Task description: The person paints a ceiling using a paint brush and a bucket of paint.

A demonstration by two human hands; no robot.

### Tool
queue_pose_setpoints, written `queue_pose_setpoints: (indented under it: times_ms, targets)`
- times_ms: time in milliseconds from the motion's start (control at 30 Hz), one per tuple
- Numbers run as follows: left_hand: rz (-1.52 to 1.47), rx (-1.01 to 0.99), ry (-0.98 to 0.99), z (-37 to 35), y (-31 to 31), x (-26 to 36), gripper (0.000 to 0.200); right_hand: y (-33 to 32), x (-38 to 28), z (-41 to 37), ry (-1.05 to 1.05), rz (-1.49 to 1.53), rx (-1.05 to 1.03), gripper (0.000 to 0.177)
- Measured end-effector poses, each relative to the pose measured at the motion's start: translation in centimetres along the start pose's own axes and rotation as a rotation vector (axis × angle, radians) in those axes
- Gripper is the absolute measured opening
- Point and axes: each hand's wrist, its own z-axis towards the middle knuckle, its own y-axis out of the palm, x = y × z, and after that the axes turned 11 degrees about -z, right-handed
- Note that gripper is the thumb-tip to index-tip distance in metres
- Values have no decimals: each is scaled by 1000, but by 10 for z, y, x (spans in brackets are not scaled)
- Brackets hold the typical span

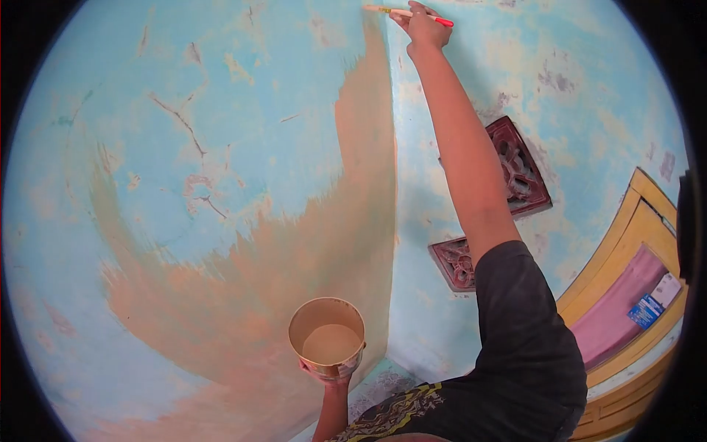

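Bare wall point(184, 147) lies open leftward; carved vents point(519, 166) interrupt the right.

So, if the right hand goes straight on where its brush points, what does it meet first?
The blue wall at the corner, near the top edge of the tan paint. The brush tip seems already on it or very close; depth is unclear.

turquoise wall point(184, 66), tan paint point(331, 342), red-handled brush point(412, 14)
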Motion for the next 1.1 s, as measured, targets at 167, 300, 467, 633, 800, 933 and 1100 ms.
queue_pose_setpoints:
  times_ms: [167, 300, 467, 633, 800, 933, 1100]
  targets:
    - [-16, 56, -8, -16, -16, 6, 93, -71, 127, -84, 78, -34, -4, 18]
    - [49, -38, -19, -18, -16, 13, 95, -179, 186, -191, 307, -192, -32, 16]
    - [-6, -113, -43, -12, -9, 11, 94, -178, 169, -144, 141, -408, -227, 21]
    - [-22, -159, -59, -11, -9, 6, 93, -14, 77, 15, -161, -636, -128, 20]
    - [-44, -201, -92, -19, -12, 3, 92, 34, -23, 8, -81, 89, -202, 22]
    - [-36, -185, -73, -27, 6, 3, 91, -15, 79, -65, 85, 97, -81, 15]
    - [-30, 0, 3, -30, 4, 8, 94, -149, 158, -190, 502, -143, -125, 17]
